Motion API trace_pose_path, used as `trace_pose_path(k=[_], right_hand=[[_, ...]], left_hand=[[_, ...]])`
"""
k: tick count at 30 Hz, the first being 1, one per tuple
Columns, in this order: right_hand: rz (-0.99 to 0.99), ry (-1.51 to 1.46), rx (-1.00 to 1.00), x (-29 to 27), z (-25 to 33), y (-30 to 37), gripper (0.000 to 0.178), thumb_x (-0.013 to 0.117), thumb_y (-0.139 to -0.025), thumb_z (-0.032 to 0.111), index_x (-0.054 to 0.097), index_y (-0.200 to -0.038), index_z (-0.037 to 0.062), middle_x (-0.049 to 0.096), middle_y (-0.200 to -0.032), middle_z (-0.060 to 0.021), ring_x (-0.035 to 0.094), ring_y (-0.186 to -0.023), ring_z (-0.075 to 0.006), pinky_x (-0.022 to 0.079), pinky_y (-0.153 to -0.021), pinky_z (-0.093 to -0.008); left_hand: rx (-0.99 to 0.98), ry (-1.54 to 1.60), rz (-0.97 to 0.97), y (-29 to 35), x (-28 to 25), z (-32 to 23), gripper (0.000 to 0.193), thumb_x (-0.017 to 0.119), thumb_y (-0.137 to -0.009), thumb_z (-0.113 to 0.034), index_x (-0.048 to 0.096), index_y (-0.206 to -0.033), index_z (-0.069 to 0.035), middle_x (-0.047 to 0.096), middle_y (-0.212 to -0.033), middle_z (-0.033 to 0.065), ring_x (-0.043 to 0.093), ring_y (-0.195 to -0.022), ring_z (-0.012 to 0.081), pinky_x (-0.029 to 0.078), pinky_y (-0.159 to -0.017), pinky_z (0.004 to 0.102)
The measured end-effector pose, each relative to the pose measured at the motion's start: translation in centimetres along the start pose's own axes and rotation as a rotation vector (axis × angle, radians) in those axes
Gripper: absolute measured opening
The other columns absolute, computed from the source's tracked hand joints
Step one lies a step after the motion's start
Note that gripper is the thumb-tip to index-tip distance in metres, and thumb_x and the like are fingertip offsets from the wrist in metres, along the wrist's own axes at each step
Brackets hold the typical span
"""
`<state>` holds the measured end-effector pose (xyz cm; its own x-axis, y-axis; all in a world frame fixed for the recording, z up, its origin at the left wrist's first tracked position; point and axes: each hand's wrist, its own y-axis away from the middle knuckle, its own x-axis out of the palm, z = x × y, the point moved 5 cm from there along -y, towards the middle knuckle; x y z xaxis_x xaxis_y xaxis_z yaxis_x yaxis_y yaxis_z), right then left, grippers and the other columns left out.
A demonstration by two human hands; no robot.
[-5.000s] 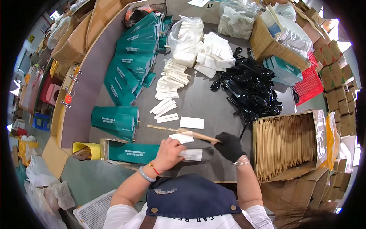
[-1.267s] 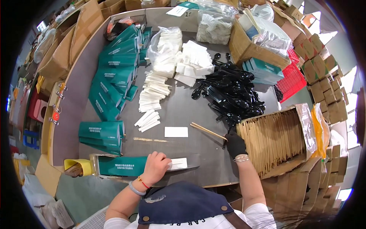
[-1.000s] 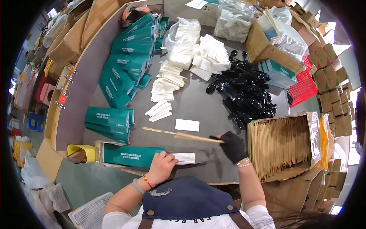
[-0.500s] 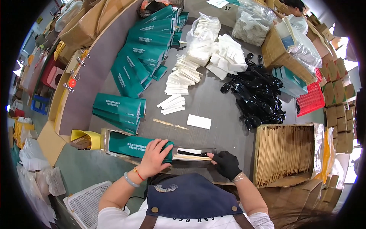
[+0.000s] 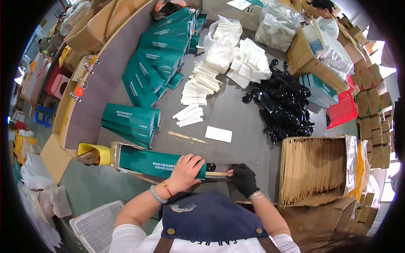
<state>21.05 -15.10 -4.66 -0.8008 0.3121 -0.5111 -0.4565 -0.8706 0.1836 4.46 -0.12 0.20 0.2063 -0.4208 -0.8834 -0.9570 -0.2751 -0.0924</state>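
A long green paper sleeve [image 5: 142, 162] lies in the narrow cardboard holder at the table's front edge. My bare left hand [image 5: 187, 170] grips it near its open right end, the thumb hidden. From that end stick out pale wooden chopsticks [image 5: 217, 174] and the rounded end of a black plastic spoon [image 5: 210, 167]; their other parts are inside the sleeve. My right hand [image 5: 243, 179], in a black fingerless glove, pinches the right ends of the chopsticks. A white paper packet [image 5: 218, 134] lies flat beyond my hands, and beside it a thin wrapped stick [image 5: 187, 137].
Black plastic spoons [image 5: 282, 101] are heaped at right, behind a cardboard box of chopsticks [image 5: 314, 170]. White packets [image 5: 200, 84] are piled mid-table. Stacked green sleeves [image 5: 128, 120] line the left side by a partition [image 5: 99, 67]. A yellow container [image 5: 95, 154] adjoins the holder.
My left hand and the sleeve's open end have moved right, over the spoon and chopsticks. The white packet beneath them is now out of sight. My right hand has shifted slightly left.
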Motion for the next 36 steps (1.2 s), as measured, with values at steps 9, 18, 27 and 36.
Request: trace_pose_path(k=[9, 18, 27, 36], right_hand=[[-0.108, 0.548, -0.363, 0.3, 6.2, -1.4, 0.060, 0.083, -0.057, 0.041, 0.062, -0.106, 0.0115, 0.060, -0.106, -0.0057, 0.056, -0.103, -0.0267, 0.039, -0.089, -0.0419], [-0.235, 0.589, -0.172, -6.4, 5.7, -0.5, 0.059, 0.084, -0.055, 0.037, 0.061, -0.101, 0.0087, 0.061, -0.095, -0.0085, 0.060, -0.090, -0.0285, 0.044, -0.081, -0.0427], [-0.052, 0.662, -0.148, -3.8, 7.0, -0.3, 0.062, 0.085, -0.053, 0.040, 0.061, -0.102, 0.0104, 0.061, -0.098, -0.0073, 0.059, -0.093, -0.0268, 0.041, -0.082, -0.0419], [0.162, 0.611, -0.219, -0.8, 6.9, -1.3, 0.059, 0.079, -0.064, 0.046, 0.061, -0.108, 0.0098, 0.059, -0.108, -0.0109, 0.055, -0.100, -0.0302, 0.038, -0.087, -0.0439]], left_hand=[[0.137, -0.144, 0.136, -2.1, 0.5, -0.9, 0.038, 0.064, -0.072, -0.012, 0.064, -0.109, -0.021, 0.053, -0.106, 0.0101, 0.050, -0.097, 0.0303, 0.043, -0.077, 0.0388], [0.081, -0.156, 0.215, -4.6, -8.5, 6.4, 0.027, 0.066, -0.058, -0.002, 0.062, -0.083, -0.009, 0.055, -0.110, 0.0151, 0.052, -0.105, 0.0350, 0.047, -0.085, 0.0449], [-0.524, -0.070, -0.165, 2.9, 0.3, 5.2, 0.093, 0.083, -0.062, -0.048, 0.046, -0.135, -0.003, 0.038, -0.140, 0.0186, 0.029, -0.133, 0.0418, 0.018, -0.109, 0.0601], [-0.566, 0.139, -0.202, 3.6, 0.8, 6.4, 0.095, 0.084, -0.063, -0.046, 0.044, -0.135, 0.000, 0.037, -0.141, 0.0211, 0.025, -0.136, 0.0421, 0.013, -0.110, 0.0627]])
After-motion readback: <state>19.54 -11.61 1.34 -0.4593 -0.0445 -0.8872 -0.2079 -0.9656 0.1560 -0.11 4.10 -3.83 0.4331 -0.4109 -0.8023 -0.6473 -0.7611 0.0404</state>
